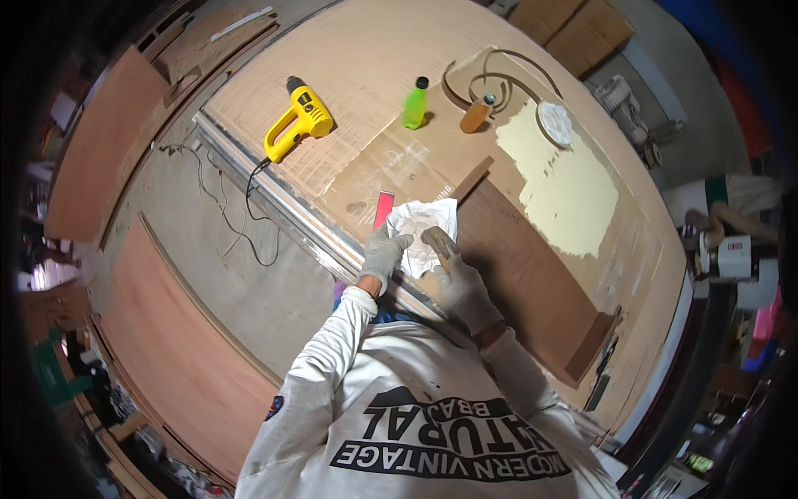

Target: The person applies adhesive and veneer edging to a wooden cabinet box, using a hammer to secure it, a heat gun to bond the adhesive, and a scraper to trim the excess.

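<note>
From my distant seat, the biggest thing I see is the pale desk [374, 50], spreading beyond the fingers and off to their right. A long brown panel piece [532, 266] lies on it just right of the right fingers, and farther right is a cream patch [573, 200], like a dried coating. The yellow heat gun [312, 118] rests well beyond and left of the left fingers, near the edge, perhaps so that its cord can drop over the side. The white sheet [426, 214], crumpled and carrying a beige smear, is between my two hands; the left hand [385, 256] grasps its left rim, I judge to keep it spread and steady. The right hand [465, 291] reaches in from the near right with fingers curled, seemingly gripping a brown piece [435, 243], though I cannot tell what that is. Well beyond the fingers stand a green bottle [415, 108] and, to its right, an amber jar [476, 115], probably kept there against knocks. A small red scraper [384, 208] lies just past the left fingers, presumably for easy reach.
</note>
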`<state>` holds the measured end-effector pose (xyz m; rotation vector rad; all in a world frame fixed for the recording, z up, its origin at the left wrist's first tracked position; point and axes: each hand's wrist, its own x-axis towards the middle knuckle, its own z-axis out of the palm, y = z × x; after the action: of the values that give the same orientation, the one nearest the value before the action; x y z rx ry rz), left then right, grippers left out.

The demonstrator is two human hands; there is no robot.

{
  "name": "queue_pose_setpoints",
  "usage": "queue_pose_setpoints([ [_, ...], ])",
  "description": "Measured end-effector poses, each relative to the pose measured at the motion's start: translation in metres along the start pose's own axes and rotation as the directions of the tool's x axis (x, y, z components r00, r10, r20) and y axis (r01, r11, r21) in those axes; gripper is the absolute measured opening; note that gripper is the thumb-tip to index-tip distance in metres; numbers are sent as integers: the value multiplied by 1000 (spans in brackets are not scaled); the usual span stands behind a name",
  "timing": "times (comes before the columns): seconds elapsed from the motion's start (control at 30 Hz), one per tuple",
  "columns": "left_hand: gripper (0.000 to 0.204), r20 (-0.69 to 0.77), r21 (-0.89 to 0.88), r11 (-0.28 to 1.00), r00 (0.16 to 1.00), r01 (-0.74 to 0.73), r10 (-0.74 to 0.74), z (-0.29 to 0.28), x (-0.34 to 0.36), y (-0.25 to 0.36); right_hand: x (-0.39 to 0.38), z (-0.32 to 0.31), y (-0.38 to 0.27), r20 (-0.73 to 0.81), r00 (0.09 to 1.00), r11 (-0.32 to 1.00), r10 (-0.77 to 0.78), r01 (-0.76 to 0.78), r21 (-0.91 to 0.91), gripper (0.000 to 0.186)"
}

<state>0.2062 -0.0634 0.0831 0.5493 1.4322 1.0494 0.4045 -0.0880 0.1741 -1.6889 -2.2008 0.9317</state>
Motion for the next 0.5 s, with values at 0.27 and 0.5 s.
queue_pose_setpoints([
  [0.27,45,-17,10,1000,1000,-22,22,-1,-17,22,19,-19,-18,-58,969,965,-240,245,96,49],
  [0.5,44,-38,35,999,999,-9,10,-6,-11,6,19,-4,-22,11,974,974,-227,227,23,56],
])
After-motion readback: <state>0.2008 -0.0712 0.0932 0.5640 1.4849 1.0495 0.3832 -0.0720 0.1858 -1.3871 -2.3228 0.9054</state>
